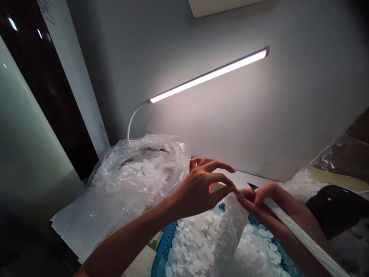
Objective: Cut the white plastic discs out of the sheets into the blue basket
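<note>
My left hand pinches the top of a white strip punched with round holes, its other fingers spread. My right hand grips a long white-wrapped tool whose dark pointed tip sits beside the strip's upper end, and also touches the strip. Below the hands a blue basket holds several small white round discs. The strip hangs down over the discs.
A clear plastic bag with more white pieces lies at the left on white paper. A lit bar lamp on a white gooseneck hangs over the table by the grey wall. Dark bags sit at the right.
</note>
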{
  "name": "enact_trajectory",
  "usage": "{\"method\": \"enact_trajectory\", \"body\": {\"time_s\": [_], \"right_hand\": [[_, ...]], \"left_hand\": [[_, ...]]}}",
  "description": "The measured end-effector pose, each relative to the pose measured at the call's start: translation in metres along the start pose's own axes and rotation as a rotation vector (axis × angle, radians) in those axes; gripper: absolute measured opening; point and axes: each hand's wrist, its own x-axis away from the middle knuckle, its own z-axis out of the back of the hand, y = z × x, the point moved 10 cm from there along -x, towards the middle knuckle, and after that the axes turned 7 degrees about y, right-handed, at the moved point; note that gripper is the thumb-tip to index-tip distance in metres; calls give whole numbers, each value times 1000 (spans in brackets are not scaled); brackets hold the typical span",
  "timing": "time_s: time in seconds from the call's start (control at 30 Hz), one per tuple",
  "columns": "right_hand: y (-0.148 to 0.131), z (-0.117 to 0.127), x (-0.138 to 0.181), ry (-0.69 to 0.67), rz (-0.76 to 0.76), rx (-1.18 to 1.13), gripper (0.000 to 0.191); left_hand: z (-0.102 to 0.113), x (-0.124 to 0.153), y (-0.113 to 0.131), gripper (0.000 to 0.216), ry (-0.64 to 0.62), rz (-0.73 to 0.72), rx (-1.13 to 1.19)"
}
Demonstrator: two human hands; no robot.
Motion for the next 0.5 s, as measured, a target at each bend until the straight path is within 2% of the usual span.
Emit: {"method": "enact_trajectory", "body": {"time_s": [0.1,0.2,0.33,0.47,0.5], "right_hand": [[-3,3,-1,-11,-14,-29,34],[-10,12,-3,36,-19,-23,33],[-16,21,-4,41,-30,-36,35],[-19,25,-1,7,-58,3,37],[-20,29,0,27,-67,16,38]], "left_hand": [[8,-4,-5,6,36,30,-19],[19,-6,-15,6,91,101,8],[24,-8,-26,10,118,162,39],[38,-10,-45,19,216,226,13],[38,-11,-49,21,197,231,17]]}}
